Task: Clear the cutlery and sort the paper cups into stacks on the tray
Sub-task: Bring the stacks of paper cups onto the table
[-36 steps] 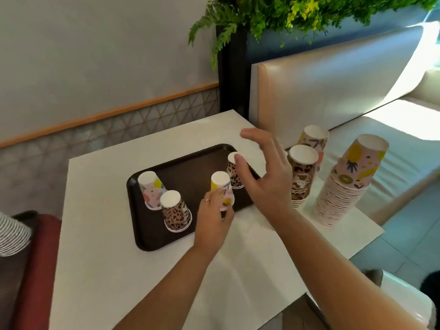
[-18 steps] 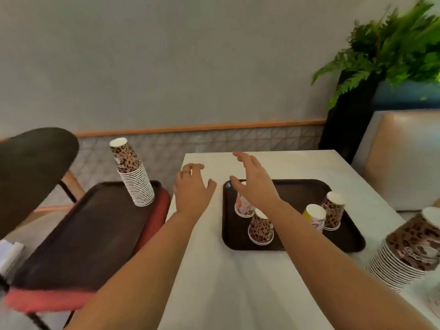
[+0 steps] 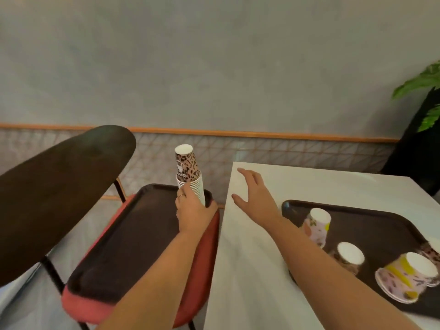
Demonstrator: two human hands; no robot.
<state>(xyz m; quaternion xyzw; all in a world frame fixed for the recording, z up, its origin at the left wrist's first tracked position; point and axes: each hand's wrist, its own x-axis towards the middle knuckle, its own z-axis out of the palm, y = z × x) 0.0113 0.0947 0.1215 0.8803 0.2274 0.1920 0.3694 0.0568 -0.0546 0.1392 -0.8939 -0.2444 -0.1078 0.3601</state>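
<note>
Leopard-print paper cup stack, inverted on the chair tray: light, thin-walled, easily crushed or toppled, best taken low around the nested rims. The left hand grasps it there; the right hand hovers released over the bench. The bench tray holds four separate inverted cups.

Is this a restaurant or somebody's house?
Probably a cafe or fast-food restaurant. There are serving trays, a tall stack of paper cups that the left hand holds, and a plain white table beside a red-cushioned chair.
</note>
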